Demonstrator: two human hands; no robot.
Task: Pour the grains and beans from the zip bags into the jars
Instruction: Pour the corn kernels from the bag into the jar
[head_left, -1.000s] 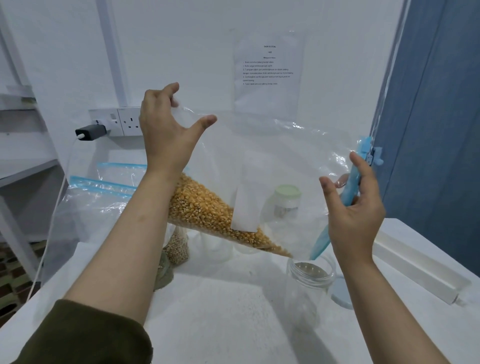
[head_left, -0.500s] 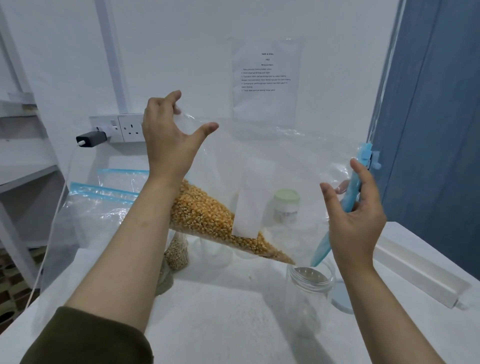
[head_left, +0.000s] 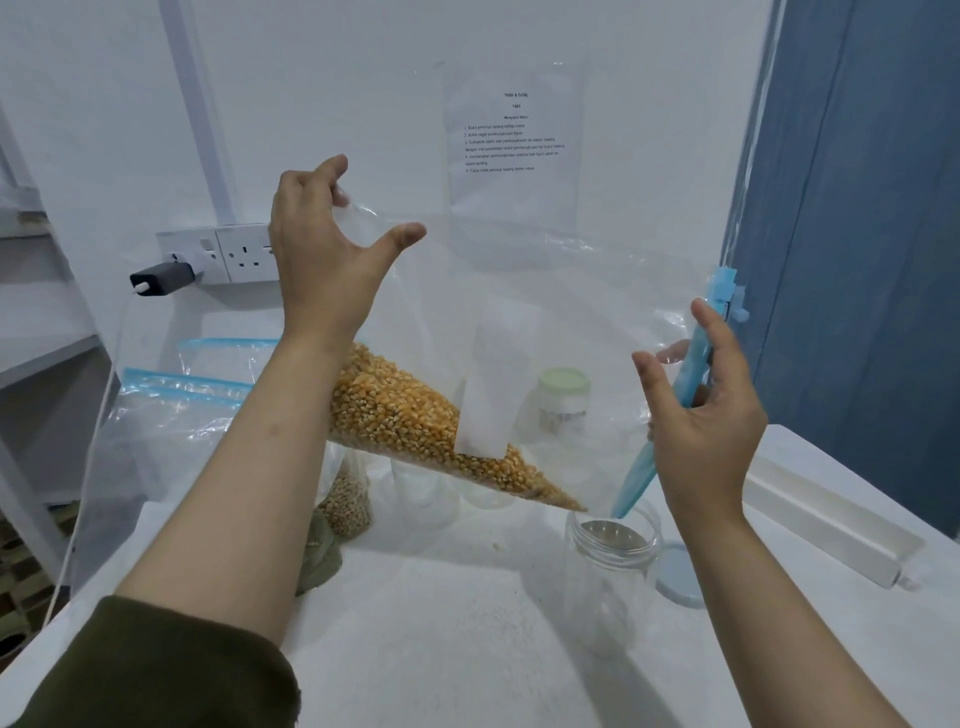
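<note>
Left hand (head_left: 322, 249) is pinching the zip bag (head_left: 545, 322) corner, right hand (head_left: 701, 415) gripping its blue zip; corn kernels (head_left: 415, 421) are probably gonna overshoot the jar (head_left: 610, 566) mouth.

One head-worn wide-angle view looks forward and slightly down over a white table (head_left: 467, 623) toward a wall (head_left: 363, 78). It sits close, with both forearms running in from the bottom edge. No second view shares the scene.

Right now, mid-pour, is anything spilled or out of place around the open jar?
No spill shows on the table. The corn kernels sit bunched in the tilted zip bag, their tip just above the open jar.
</note>
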